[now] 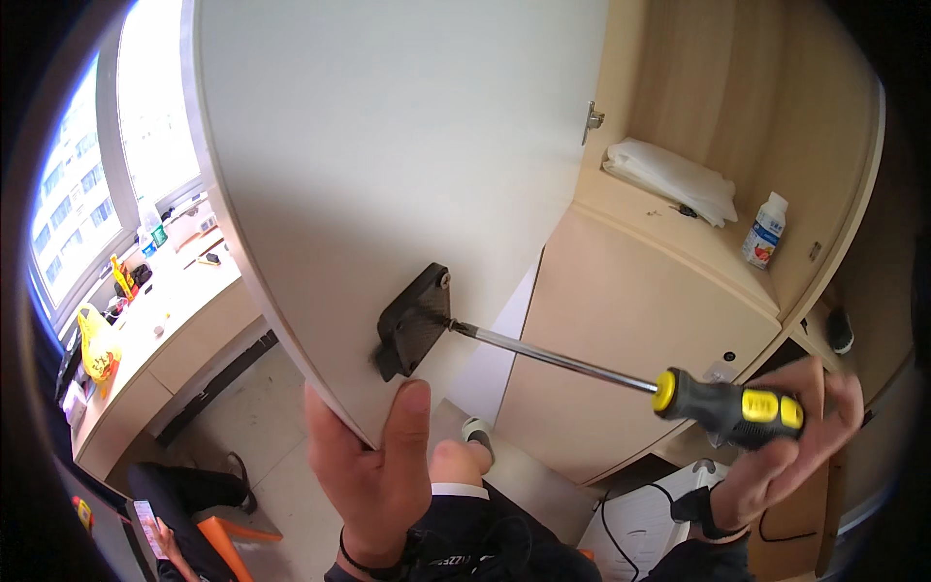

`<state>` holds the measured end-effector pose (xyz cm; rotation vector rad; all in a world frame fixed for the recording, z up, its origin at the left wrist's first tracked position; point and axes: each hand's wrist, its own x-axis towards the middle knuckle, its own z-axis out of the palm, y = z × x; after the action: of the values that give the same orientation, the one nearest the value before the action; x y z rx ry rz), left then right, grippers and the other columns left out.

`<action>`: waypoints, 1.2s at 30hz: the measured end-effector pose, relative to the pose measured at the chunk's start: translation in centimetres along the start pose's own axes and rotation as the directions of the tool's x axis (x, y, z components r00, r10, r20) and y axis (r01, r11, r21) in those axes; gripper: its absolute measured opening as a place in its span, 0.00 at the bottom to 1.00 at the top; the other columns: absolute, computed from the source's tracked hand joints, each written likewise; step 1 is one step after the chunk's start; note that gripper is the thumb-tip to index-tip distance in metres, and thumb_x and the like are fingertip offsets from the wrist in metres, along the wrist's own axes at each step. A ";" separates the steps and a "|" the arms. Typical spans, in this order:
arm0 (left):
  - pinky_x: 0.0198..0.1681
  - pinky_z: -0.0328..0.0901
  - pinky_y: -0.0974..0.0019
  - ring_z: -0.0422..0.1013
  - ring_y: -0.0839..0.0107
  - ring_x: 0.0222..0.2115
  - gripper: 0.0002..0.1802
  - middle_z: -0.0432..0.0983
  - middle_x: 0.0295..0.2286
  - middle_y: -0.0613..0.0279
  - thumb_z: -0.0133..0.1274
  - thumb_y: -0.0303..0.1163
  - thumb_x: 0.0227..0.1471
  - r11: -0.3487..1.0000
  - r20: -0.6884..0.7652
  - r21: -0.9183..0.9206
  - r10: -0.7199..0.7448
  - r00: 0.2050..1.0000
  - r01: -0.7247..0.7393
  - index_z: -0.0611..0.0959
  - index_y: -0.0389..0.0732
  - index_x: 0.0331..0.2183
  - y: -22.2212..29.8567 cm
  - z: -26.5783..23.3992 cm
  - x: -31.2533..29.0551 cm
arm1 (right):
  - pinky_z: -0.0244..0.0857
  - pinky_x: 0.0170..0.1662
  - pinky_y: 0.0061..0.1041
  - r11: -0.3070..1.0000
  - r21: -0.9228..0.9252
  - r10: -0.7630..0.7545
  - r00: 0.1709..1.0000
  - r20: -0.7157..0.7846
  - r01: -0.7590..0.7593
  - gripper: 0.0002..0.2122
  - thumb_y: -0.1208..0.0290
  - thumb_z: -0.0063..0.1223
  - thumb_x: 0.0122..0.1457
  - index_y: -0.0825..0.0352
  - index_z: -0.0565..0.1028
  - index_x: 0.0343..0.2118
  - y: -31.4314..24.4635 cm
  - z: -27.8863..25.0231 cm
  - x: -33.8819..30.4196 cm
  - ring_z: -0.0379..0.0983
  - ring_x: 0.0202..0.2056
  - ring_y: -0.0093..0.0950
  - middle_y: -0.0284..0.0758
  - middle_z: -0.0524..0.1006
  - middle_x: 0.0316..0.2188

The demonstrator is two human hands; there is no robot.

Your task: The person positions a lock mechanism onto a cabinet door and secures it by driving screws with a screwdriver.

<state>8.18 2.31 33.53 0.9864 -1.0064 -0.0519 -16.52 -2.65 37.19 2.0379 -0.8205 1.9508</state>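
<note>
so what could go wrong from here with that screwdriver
The tip of the screwdriver meets the right edge of the black fitting; if it slips, it might scratch the white door.
A slip downward could also jab the left hand, which grips the door's corner just below the fitting.
The right hand seems to hold the handle's end fairly loosely, so the tool may twist or drop.

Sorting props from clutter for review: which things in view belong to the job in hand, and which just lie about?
In the job:
yellow-and-black screwdriver
black fitting
white door

Lying about:
bottle
white bundle on the shelf
yellow bag
</note>
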 end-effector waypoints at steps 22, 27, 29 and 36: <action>0.34 0.60 0.75 0.66 0.77 0.29 0.16 0.71 0.30 0.63 0.53 0.28 0.49 0.999 -0.001 -0.040 0.008 1.000 -0.008 0.70 0.33 0.40 -0.1 -0.2 0.6 | 0.68 0.25 0.18 0.983 0.177 -0.050 0.996 0.068 0.037 0.32 0.50 0.56 0.49 0.55 0.52 0.51 0.2 0.3 0.5 0.70 0.24 0.27 0.47 0.67 0.37; 0.31 0.62 0.74 0.66 0.75 0.26 0.15 0.72 0.26 0.62 0.55 0.28 0.48 0.998 -0.058 -0.058 0.010 0.998 -0.013 0.71 0.34 0.37 0.1 0.1 0.7 | 0.67 0.25 0.19 0.959 0.145 -0.254 0.966 0.051 0.244 0.34 0.49 0.59 0.45 0.59 0.54 0.49 0.1 0.0 1.1 0.69 0.20 0.27 0.42 0.69 0.32; 0.31 0.62 0.74 0.66 0.75 0.26 0.15 0.72 0.26 0.62 0.55 0.29 0.48 0.999 -0.052 -0.037 0.016 0.999 -0.018 0.71 0.34 0.38 0.3 0.2 0.7 | 0.63 0.23 0.18 0.999 -0.006 -0.052 0.998 -0.041 0.052 0.32 0.39 0.47 0.47 0.62 0.57 0.46 -0.5 0.1 0.9 0.67 0.20 0.24 0.37 0.68 0.21; 0.30 0.62 0.73 0.67 0.74 0.25 0.16 0.72 0.26 0.61 0.55 0.28 0.48 0.997 -0.043 -0.028 0.069 0.997 -0.070 0.70 0.33 0.38 0.4 0.4 0.6 | 0.61 0.23 0.16 0.940 0.267 -0.234 0.971 0.045 0.214 0.28 0.59 0.67 0.39 0.57 0.61 0.40 0.1 -0.1 1.5 0.65 0.20 0.23 0.38 0.67 0.33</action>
<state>8.06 1.99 34.30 0.9215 -0.9977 0.0115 -16.68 -3.07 38.63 2.2489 -0.3369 1.9470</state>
